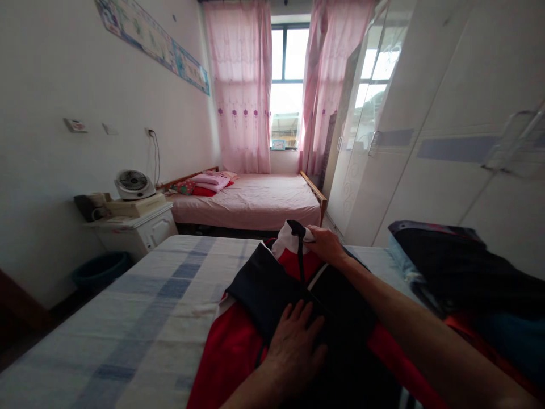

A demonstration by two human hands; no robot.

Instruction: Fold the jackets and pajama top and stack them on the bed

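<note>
A navy, red and white track jacket (255,284) lies spread over the near bed, its collar end pointing away from me. My left hand (296,341) rests flat on the dark front panel with its fingers apart. At the collar, my right hand (326,244) is closed on the white edge, with the fingertips partly hidden by the cloth. A dark strip, which looks like the zip edge, runs down from the collar between my hands. Part of the jacket is covered by my forearms.
Under the jacket is a bed with a striped sheet (140,318). Dark clothes (464,267) are piled at the right. A nightstand (157,227) with a fan (135,183) stands at the left by a bin (102,270). Beyond lies a pink bed (264,199); wardrobes (447,113) line the right.
</note>
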